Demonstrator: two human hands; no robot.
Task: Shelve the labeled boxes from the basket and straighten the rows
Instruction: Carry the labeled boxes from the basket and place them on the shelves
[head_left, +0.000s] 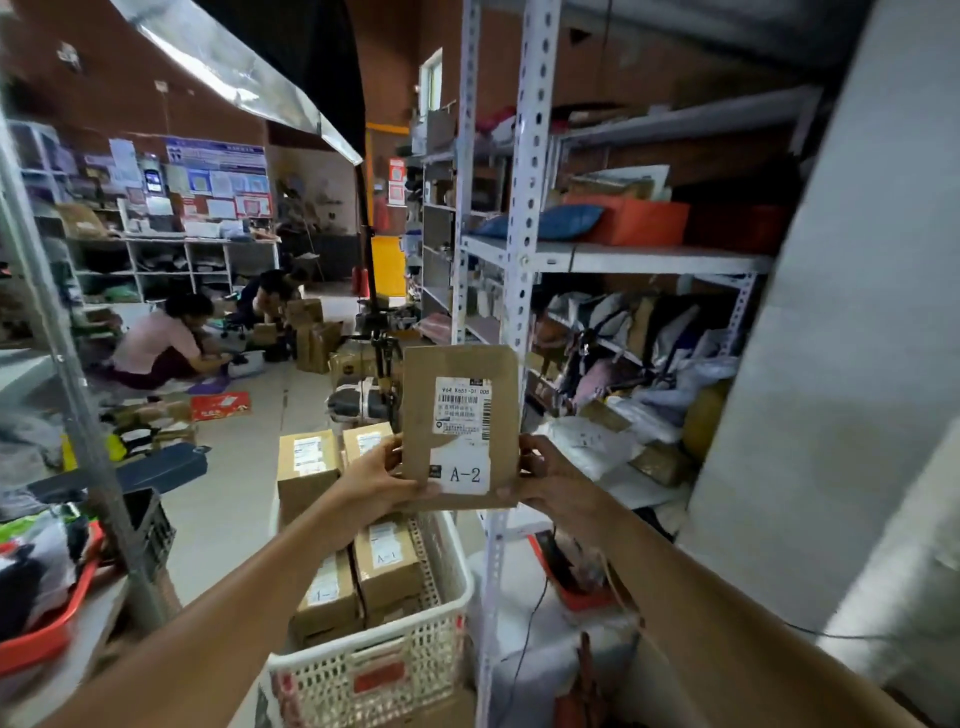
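Both hands, left hand (382, 475) and right hand (545, 475), pinch the lower edges of one brown box (460, 423) labelled A-2, raised above the white basket (374, 670) beside the shelf post (524, 208). Held only by fingertips, it could slip back onto the two labelled boxes (363, 571) visible in the basket; two more boxes (332, 460) stand behind

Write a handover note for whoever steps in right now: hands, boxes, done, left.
Left hand and right hand both grip the A-2 box, held upright above the white basket.
At least two labeled boxes lie in the basket; two more stand beyond it.
Done: A-2 box lifted out.
Left: shelve it on the metal shelving, empty the basket, straighten rows.
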